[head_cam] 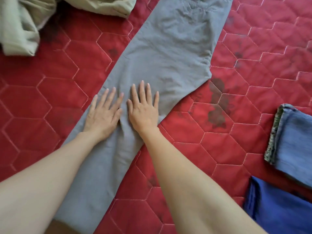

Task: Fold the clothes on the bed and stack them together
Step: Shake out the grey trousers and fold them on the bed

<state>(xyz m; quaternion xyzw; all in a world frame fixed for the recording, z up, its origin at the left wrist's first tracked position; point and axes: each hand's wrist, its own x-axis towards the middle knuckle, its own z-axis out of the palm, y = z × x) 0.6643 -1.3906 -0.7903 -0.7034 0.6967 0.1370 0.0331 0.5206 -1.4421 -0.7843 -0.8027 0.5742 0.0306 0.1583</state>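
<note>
Grey trousers (pixel 168 48) lie flat on the red quilted bed (pixel 50 98), folded lengthwise, running from the top right down to the bottom left. My left hand (pixel 103 114) and my right hand (pixel 143 108) press side by side on the leg part, fingers straight and spread, palms down. Folded blue jeans (pixel 293 146) with a patterned edge lie at the right edge. A folded bright blue garment (pixel 278 210) lies below them, partly under the jeans.
A crumpled pale green garment (pixel 25 22) is heaped at the top left corner. The red quilt shows dark flower prints (pixel 217 105) right of the trousers. Open quilt lies between the trousers and the folded items.
</note>
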